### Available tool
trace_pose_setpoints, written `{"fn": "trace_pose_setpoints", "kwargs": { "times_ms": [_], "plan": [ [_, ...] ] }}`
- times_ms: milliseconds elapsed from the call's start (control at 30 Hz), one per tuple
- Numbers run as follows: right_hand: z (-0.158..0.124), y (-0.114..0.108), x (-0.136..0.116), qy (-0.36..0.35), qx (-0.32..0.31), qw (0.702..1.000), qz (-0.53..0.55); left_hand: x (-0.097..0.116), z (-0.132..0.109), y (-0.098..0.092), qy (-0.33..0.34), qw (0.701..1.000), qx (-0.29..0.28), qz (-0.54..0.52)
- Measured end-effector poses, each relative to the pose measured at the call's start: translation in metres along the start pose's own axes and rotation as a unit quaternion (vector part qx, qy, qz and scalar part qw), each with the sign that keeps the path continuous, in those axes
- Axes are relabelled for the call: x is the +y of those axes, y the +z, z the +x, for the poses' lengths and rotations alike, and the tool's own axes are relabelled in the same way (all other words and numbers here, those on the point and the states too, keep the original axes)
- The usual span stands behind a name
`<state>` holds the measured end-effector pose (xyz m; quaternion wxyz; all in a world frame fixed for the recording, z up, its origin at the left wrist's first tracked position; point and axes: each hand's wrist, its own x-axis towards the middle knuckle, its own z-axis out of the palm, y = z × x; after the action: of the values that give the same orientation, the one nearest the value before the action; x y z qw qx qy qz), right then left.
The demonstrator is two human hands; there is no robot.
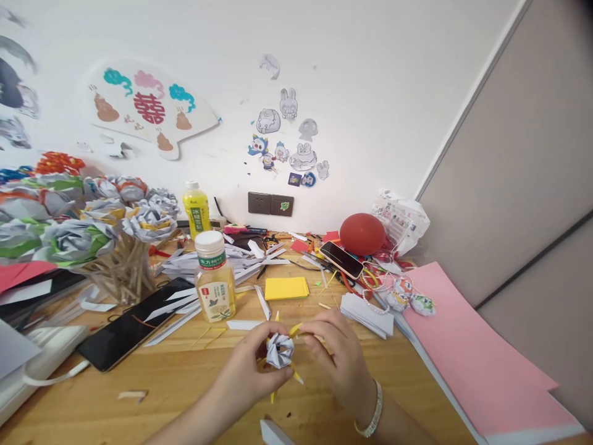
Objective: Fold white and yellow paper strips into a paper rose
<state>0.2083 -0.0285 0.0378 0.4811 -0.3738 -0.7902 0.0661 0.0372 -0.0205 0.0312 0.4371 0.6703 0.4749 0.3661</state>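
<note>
1. Head view: L hand (252, 358) is pinching the folded white paper flower (280, 351), approx. 6 o'clock of view ctr, thumb one side, fingers opp., prob. bracing it w/o crushing the folds.
2. R hand (340, 352) is pinching the yellow paper tip (295, 330) at the flower's 1 o'clock, thumb vs. fingers, prob. controlling that tip while L is steadying the rest.
3. Yellow paper stack (286, 288) is lying at flower's 12, white paper stack (368, 315) at 2, prob. for quick reach.
4. Capped tea bottle (215, 290) is standing upright, approx. 10:30, prob. clear of elbows.
</note>
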Motion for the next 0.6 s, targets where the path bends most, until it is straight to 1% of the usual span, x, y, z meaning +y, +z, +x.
{"fn": "trace_pose_setpoints", "kwargs": {
  "times_ms": [133,233,467,600],
  "plan": [
    [0.003,0.003,0.001,0.047,-0.011,0.999,0.017,0.002,0.0,-0.001,0.01,1.0,-0.003,0.001],
    [0.004,0.005,0.001,0.058,-0.027,0.998,0.018,0.004,0.001,-0.002,0.017,1.0,0.005,-0.009],
    [0.0,0.012,0.002,0.039,-0.053,0.998,-0.004,-0.001,0.0,-0.003,0.055,0.996,0.021,-0.063],
    [-0.004,0.015,0.003,0.009,-0.049,0.998,-0.034,-0.008,0.001,-0.003,0.071,0.996,0.023,-0.057]
  ]
}}
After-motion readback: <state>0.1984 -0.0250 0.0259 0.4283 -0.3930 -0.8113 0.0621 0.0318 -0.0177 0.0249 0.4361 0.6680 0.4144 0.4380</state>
